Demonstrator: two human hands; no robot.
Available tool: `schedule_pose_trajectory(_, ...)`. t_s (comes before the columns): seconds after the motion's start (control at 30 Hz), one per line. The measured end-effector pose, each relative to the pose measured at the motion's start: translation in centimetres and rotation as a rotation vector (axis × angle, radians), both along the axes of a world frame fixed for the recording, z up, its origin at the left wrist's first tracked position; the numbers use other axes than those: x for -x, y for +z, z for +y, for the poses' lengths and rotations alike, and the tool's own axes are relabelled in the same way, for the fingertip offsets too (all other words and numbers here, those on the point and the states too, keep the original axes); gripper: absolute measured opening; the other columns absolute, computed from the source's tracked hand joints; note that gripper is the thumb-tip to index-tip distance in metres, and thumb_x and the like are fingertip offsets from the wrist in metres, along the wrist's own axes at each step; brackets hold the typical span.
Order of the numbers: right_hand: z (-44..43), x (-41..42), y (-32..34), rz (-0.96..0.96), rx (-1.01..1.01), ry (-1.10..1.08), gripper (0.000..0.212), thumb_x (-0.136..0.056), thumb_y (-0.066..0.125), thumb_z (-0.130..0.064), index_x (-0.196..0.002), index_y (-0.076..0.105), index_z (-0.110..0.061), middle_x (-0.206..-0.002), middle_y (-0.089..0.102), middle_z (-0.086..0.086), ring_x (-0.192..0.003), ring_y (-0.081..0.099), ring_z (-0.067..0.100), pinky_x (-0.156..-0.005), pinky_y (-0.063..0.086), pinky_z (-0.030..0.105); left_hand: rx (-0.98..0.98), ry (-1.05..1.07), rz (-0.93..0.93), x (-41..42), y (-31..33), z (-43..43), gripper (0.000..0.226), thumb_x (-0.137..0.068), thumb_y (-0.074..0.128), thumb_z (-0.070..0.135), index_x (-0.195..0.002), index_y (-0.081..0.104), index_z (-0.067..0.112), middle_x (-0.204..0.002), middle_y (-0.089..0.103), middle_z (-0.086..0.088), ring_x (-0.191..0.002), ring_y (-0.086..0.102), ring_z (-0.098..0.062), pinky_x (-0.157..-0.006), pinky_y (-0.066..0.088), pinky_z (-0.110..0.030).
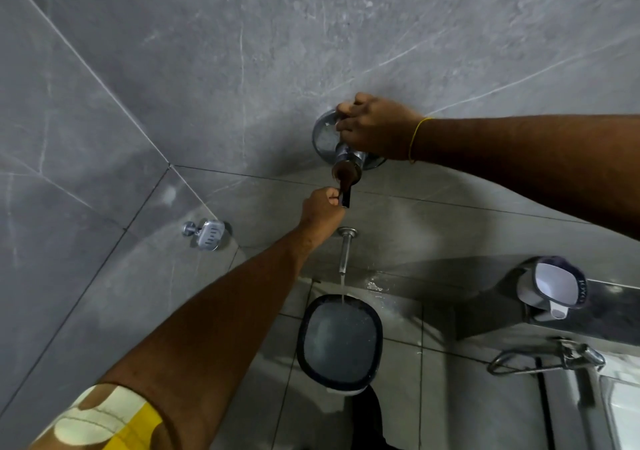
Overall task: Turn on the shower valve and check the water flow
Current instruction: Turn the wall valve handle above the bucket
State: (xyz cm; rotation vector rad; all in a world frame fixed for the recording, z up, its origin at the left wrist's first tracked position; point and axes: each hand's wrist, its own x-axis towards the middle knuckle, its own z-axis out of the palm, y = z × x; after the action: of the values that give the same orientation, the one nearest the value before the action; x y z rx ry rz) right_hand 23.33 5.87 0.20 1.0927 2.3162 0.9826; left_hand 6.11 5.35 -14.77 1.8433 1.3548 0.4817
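Grey marble-pattern tiles (145, 79) cover the two walls that meet in a corner at left. A chrome soap dish (209, 234) is fixed to the wall near that corner, low down. A patterned sleeve (100, 418) in cream, brown and yellow sits at the bottom left edge.

The left hand (320, 209) reaches up from the lower left; its grip is closed on the dark lever handle (346, 193) that hangs down from the shower valve (341, 148). The valve is mounted on the wall at centre, on a round chrome plate, with a chrome body projecting outward.

Directly below the valve, a chrome spout (344, 250) projects from the wall. A thin stream of water (343, 288) falls from its tip into a dark-rimmed bucket (341, 344) standing on the floor; the bucket is nearly full.

The right hand (375, 126) rests on the upper part of the valve, fingers curled closed around a small knob there. A yellow thread (415, 140) circles the right wrist.

At right, a white mug (554, 288) with a dark rim sits on a ledge, and a chrome tap (568, 356) lies below it.
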Motion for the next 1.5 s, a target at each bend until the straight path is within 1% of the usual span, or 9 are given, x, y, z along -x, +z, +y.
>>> schedule_pose_trajectory(0.3,0.4,-0.5,-0.7,-0.065,-0.043,0.052,0.029,-0.107,0.041,-0.011,-0.115,0.069,-0.010,-0.129,0.073,0.010,-0.128,0.059,0.036,-0.098,0.045,0.045,-0.003,-0.004,0.007,0.2,-0.1,-0.1,0.023,-0.089,0.060,0.018,-0.070,0.056,0.032,-0.068,0.060,0.013,-0.060,0.055,-0.001,-0.050,0.036,-0.017)
schedule_pose_trajectory(0.6,1.3,-0.9,-2.4,-0.149,-0.192,0.209,0.033,-0.097,0.045,0.003,-0.088,0.074,-0.010,-0.086,0.075,0.010,-0.103,0.066,0.037,-0.108,0.040,0.065,0.000,-0.010,0.012,0.3,0.3,-0.3,0.024,-0.087,0.060,0.013,-0.077,0.055,0.035,-0.069,0.057,0.018,-0.061,0.055,0.002,-0.046,0.036,-0.009)
schedule_pose_trajectory(0.97,1.9,-0.8,-0.2,-0.320,-0.194,0.234,0.022,-0.092,0.058,-0.002,-0.081,0.074,-0.012,-0.079,0.067,0.005,-0.088,0.052,0.027,-0.093,0.046,0.048,0.003,-0.010,0.044,0.3,1.2,-1.3,0.025,-0.089,0.057,0.010,-0.074,0.055,0.029,-0.071,0.058,0.010,-0.064,0.057,-0.006,-0.052,0.037,-0.017)
schedule_pose_trajectory(1.1,1.9,-0.5,-0.1,-0.335,-0.160,0.267,0.018,-0.090,0.061,-0.009,-0.079,0.075,-0.014,-0.075,0.070,0.006,-0.081,0.057,0.027,-0.091,0.041,0.047,0.015,-0.099,0.132,1.3,1.5,-1.9,0.029,-0.086,0.060,0.005,-0.112,0.064,0.014,-0.084,0.061,0.010,-0.065,0.058,-0.005,-0.048,0.043,-0.013)
schedule_pose_trajectory(1.2,1.8,-1.5,-0.4,-0.210,-0.204,0.274,0.024,-0.093,0.054,-0.004,-0.078,0.072,-0.009,-0.071,0.069,0.011,-0.079,0.055,0.028,-0.089,0.039,0.049,-0.033,-0.149,0.204,3.2,2.3,-2.6,0.067,-0.083,0.061,0.004,-0.146,0.043,0.015,-0.126,0.064,-0.008,-0.087,0.069,-0.014,-0.067,0.056,-0.020)
schedule_pose_trajectory(1.27,0.6,-1.8,-1.5,-0.062,-0.228,0.201,0.022,-0.092,0.060,-0.004,-0.074,0.071,-0.007,-0.066,0.068,0.012,-0.074,0.058,0.027,-0.086,0.042,0.047,-0.143,-0.152,0.274,5.1,2.8,-2.8,0.071,-0.081,0.062,0.006,-0.148,0.038,0.012,-0.142,0.054,-0.013,-0.120,0.059,-0.029,-0.098,0.049,-0.032)
schedule_pose_trajectory(1.33,-1.3,-0.8,-2.8,0.218,-0.186,0.004,0.019,-0.088,0.075,-0.014,-0.069,0.074,-0.009,-0.062,0.070,0.010,-0.071,0.066,0.028,-0.082,0.044,0.043,-0.242,-0.108,0.284,7.6,3.7,-3.0,0.071,-0.082,0.061,0.004,-0.149,0.037,0.010,-0.150,0.046,-0.014,-0.133,0.048,-0.032,-0.110,0.039,-0.037)
schedule_pose_trajectory(1.4,-2.1,0.3,-4.6,0.504,-0.101,-0.253,0.015,-0.093,0.075,-0.027,-0.090,0.080,-0.014,-0.089,0.081,0.009,-0.098,0.073,0.031,-0.097,0.041,0.046,-0.403,-0.085,0.264,10.3,5.2,-2.9,0.068,-0.085,0.055,0.001,-0.150,0.035,0.005,-0.155,0.038,-0.018,-0.142,0.037,-0.033,-0.117,0.030,-0.043)
schedule_pose_trajectory(1.5,-3.7,2.2,-3.1,0.710,0.021,-0.636,0.038,-0.108,0.045,-0.040,-0.132,0.066,-0.019,-0.140,0.066,0.006,-0.137,0.052,0.029,-0.113,0.032,0.045,-0.690,-0.063,0.219,14.5,10.2,-2.4,0.068,-0.087,0.048,-0.001,-0.152,0.027,0.001,-0.160,0.025,-0.014,-0.149,0.020,-0.025,-0.122,0.013,-0.038)
